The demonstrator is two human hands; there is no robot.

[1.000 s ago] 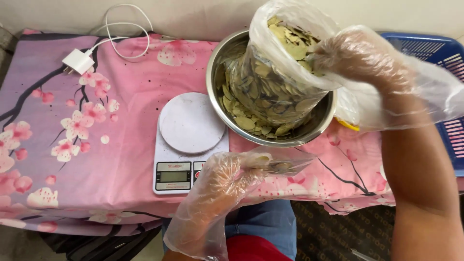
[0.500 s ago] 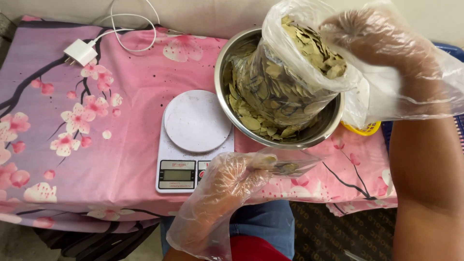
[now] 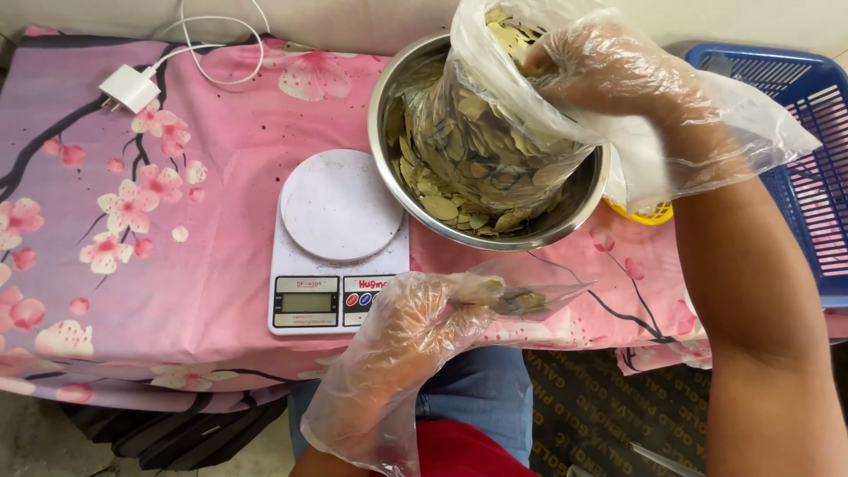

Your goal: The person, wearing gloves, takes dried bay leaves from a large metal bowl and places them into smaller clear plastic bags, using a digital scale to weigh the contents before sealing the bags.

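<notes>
I am gripping the large clear bag of dried leaves [image 3: 495, 132] with my right hand [image 3: 618, 79], gloved in thin plastic film, grip clamped on the bag's upper wall at its open mouth. The bag is standing inside the steel bowl [image 3: 397, 79], at 1 o'clock from the white digital scale [image 3: 340, 243]; loose leaves are lying around its base in the bowl. My left hand [image 3: 415, 331], also gloved, is holding a small clear pouch [image 3: 530, 300] at 5 o'clock from the scale, fingers pinched together on its neck, with a few leaves showing inside. The scale platform is carrying nothing. Risk assessment: the large bag is leaning toward 11 o'clock, so a loosened grip would probably let it slump and spill leaves over the bowl rim onto the pink floral cloth [image 3: 177, 265] covering the desk. The glove film is slippery, and the pouch could slide from the pinch. A blue basket [image 3: 795, 132] is sitting at 3 o'clock, a white charger [image 3: 128, 88] at 10 o'clock.
</notes>
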